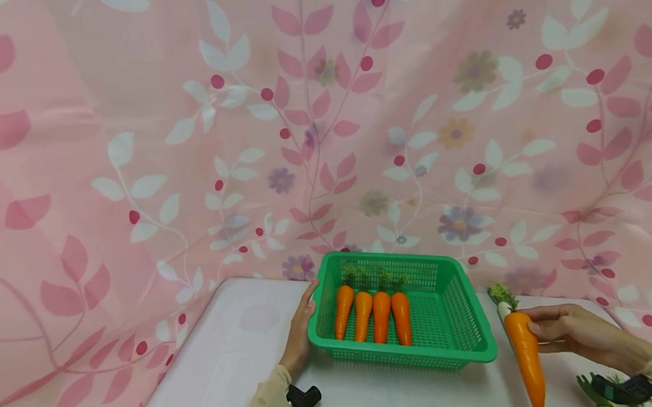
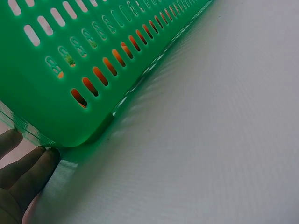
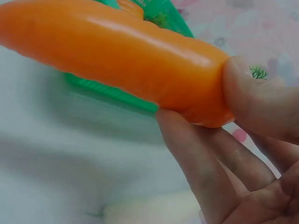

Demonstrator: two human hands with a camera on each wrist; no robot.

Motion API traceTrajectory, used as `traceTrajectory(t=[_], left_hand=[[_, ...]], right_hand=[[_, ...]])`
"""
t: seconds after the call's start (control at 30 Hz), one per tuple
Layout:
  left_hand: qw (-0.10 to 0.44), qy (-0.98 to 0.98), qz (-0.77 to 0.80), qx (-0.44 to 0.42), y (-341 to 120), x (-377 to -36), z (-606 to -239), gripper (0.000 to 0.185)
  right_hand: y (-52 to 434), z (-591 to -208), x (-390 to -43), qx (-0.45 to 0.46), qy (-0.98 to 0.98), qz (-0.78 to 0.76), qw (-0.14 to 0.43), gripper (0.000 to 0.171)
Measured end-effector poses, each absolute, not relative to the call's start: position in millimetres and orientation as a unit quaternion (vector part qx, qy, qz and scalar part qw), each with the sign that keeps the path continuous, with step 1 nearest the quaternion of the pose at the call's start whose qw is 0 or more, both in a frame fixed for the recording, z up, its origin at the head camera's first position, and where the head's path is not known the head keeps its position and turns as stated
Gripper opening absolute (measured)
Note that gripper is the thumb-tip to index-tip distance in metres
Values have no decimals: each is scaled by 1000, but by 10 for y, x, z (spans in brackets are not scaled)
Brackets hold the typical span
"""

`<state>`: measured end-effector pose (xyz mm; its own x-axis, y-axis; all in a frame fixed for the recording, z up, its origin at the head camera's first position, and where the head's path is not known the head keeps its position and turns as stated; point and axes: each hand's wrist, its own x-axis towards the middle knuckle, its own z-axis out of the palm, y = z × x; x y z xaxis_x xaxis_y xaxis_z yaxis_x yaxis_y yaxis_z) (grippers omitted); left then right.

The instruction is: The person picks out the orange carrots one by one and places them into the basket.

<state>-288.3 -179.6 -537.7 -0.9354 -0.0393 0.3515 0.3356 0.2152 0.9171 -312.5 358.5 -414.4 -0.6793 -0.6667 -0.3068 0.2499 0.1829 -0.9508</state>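
Note:
My right hand (image 1: 577,332) pinches an orange carrot (image 1: 526,356) near its green top, thumb on one side and fingers on the other; its tip points toward the front edge of the table. In the right wrist view the same carrot (image 3: 117,51) fills the upper part. A green plastic basket (image 1: 403,359) stands on the table, with several carrots (image 1: 381,317) lined up along its left half, leafy ends at the back. My left hand (image 1: 297,337) rests against the basket's left side, its fingers (image 2: 35,168) extended and touching the corner.
Behind the held carrot lies a white radish (image 1: 503,309) with green leaves, right of the basket. Green stalks (image 1: 592,391) show beside my right wrist. A pink floral cloth (image 1: 322,135) hangs behind the white table (image 1: 238,333).

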Motion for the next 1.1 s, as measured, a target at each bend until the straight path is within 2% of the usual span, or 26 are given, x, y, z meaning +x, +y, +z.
traceTrajectory(t=[0.6,1.1], left_hand=[[162,-755,-627,-99,-1801,-2926,-5461,48],[159,-757,-626,-96,-1792,-2915,-5444,48]], right_hand=[[3050,-3976,-3447,-202,693,-604,337,42],[2675,-3943,-3617,-169,744,-580,285,59]])
